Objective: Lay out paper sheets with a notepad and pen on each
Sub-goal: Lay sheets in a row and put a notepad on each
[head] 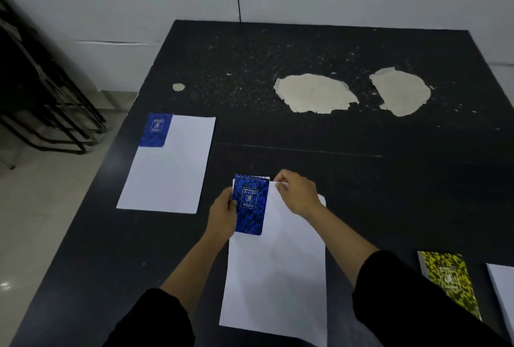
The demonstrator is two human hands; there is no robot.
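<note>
The blue spiral notepad (249,204) sits over the top-left corner of the near paper sheet (275,277), the left hand (222,217) with its grip curled round the pad's left edge and the right hand (297,192) pinching the sheet's top edge just beside the pad. To the left, apart from it, a second sheet (167,168) carries another blue notepad (155,130) on its far-left corner, close to the desk (389,179) edge. A yellow notepad (449,280) lies near the right border beside a cut-off white sheet (504,291), and the dark far half, worn in pale patches (314,93), is open room.
</note>
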